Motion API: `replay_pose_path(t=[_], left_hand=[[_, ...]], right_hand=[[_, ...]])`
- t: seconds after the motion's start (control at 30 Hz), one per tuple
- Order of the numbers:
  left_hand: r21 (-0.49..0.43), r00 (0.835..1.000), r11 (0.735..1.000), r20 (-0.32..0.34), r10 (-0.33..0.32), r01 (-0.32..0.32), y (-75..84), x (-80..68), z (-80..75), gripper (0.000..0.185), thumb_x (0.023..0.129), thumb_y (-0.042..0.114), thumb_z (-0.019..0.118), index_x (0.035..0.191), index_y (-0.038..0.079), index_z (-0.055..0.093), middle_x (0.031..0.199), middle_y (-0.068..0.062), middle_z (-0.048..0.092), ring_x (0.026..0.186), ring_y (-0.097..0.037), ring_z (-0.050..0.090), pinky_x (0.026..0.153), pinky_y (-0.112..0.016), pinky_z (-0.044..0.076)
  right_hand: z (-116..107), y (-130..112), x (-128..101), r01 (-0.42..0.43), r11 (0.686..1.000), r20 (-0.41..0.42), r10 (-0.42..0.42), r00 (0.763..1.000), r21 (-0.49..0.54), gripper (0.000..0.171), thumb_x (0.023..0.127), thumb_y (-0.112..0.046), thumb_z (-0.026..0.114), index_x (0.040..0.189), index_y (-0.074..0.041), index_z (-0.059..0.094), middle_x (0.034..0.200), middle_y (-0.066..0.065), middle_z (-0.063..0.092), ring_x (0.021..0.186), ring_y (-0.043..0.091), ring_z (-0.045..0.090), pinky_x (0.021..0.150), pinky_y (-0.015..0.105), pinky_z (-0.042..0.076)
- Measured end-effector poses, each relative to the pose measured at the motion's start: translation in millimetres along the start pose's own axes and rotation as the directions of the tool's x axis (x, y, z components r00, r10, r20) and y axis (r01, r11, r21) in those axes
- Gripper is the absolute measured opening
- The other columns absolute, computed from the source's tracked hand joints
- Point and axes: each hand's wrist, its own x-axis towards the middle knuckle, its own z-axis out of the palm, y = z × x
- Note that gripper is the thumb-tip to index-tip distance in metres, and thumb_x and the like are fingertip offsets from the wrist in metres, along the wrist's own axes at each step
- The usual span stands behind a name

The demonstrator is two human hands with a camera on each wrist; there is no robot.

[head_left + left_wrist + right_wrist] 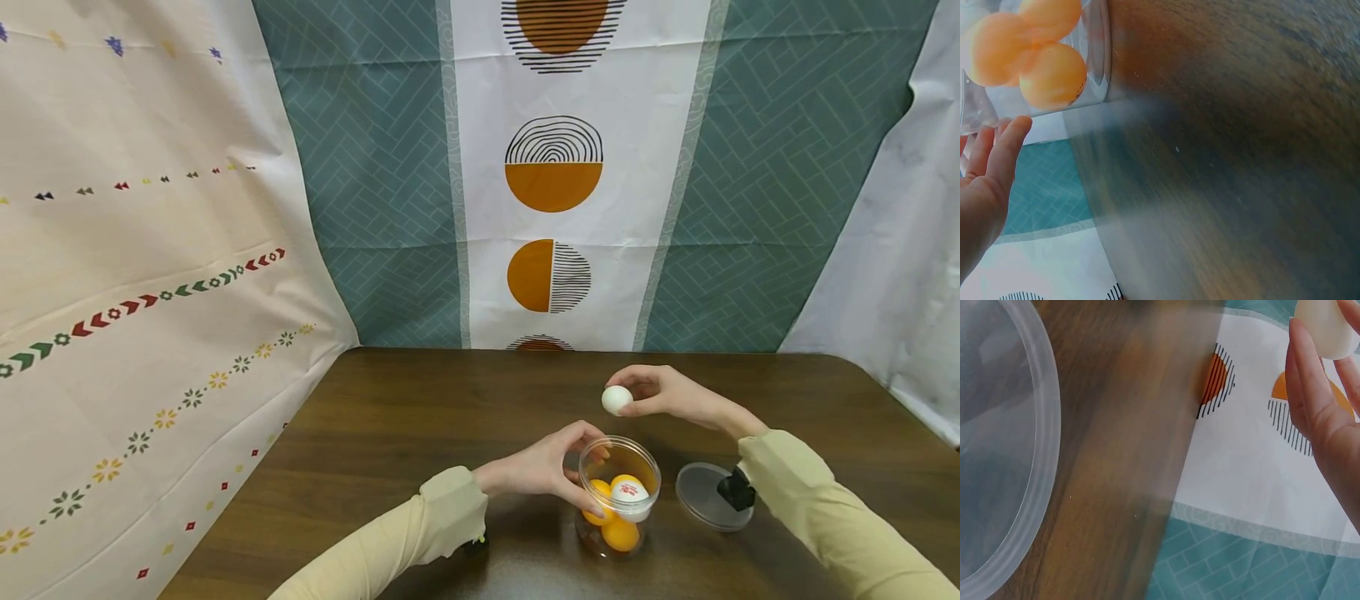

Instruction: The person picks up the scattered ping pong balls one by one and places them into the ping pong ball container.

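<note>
Right hand (667, 393) pinches a white ball (617, 400) at the fingertips, raised off the table (390, 417), behind the open mouth of the clear jar (619, 497) and slightly higher. Left hand (551, 468) curls round the jar's left wall, holding it upright, so this hand is the nearer to the jar. Inside: orange balls (619, 532) with one white ball on top bearing a small red mark, not legible. The lid (708, 496) lies flat just right of the jar, under the right wrist.

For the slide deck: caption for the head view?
Left hand grips clear jar of balls; right hand holds white ball above, lid on table.
</note>
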Motion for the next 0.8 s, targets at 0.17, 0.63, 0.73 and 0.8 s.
replay_pose_path(t=[0.17,0.63,0.73,0.8], left_hand=[[0.001,1.000,1.000,-0.001,0.000,0.000,-0.4,0.1,0.7,0.060,0.073,-0.003,0.072,0.120,0.012,0.038,0.115,0.000,0.045,0.107,-0.012,0.046,0.077,-0.027,0.046],[0.008,1.000,1.000,-0.004,0.015,-0.015,-0.7,0.4,0.2,0.061,0.072,-0.003,0.073,0.120,0.012,0.039,0.116,-0.001,0.045,0.107,-0.013,0.046,0.076,-0.028,0.047],[0.005,1.000,1.000,-0.001,0.014,-0.014,-1.0,0.1,-0.1,0.061,0.072,-0.003,0.073,0.121,0.012,0.039,0.116,0.000,0.044,0.106,-0.012,0.046,0.077,-0.028,0.047],[0.004,1.000,1.000,0.000,0.012,-0.012,-1.1,0.1,-0.2,0.061,0.072,-0.003,0.073,0.121,0.011,0.039,0.116,0.000,0.044,0.106,-0.013,0.046,0.077,-0.028,0.047]], right_hand=[[-2,-4,-1,0.003,1.000,0.004,-0.003,1.000,-0.002,0.036,0.082,-0.010,0.068,0.114,-0.003,0.054,0.106,0.014,0.057,0.090,0.031,0.055,0.077,0.038,0.045],[-6,-16,-3,0.022,0.995,0.121,-0.033,0.992,0.096,0.036,0.084,-0.005,0.064,0.117,-0.003,0.052,0.107,0.017,0.056,0.094,0.035,0.054,0.078,0.043,0.045],[-6,-17,-4,0.020,0.995,0.123,-0.033,0.992,0.101,0.036,0.083,-0.005,0.064,0.117,-0.003,0.052,0.107,0.017,0.056,0.094,0.036,0.054,0.078,0.043,0.045],[-6,-19,-4,0.019,0.995,0.124,-0.031,0.992,0.103,0.036,0.083,-0.005,0.064,0.117,-0.003,0.052,0.107,0.017,0.056,0.095,0.036,0.053,0.079,0.043,0.045]])
